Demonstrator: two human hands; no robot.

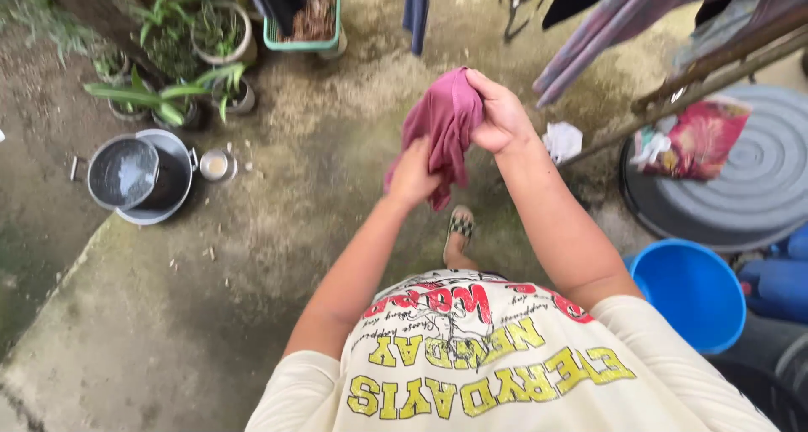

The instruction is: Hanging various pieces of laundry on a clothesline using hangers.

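Both my hands hold a maroon cloth (443, 120) in front of my chest, above a damp concrete floor. My right hand (498, 112) grips the bunched top of the cloth. My left hand (412, 178) grasps it lower down, where the fabric hangs and twists. One of my feet in a sandal (459, 230) shows on the ground below the cloth.
A metal pot with a lid (139, 178) and a small tin (216, 165) sit at left near potted plants (181, 53). A blue bucket (690, 293) and a grey round lid (749, 171) with a red cloth are at right. Clothes hang on poles (707, 70) above.
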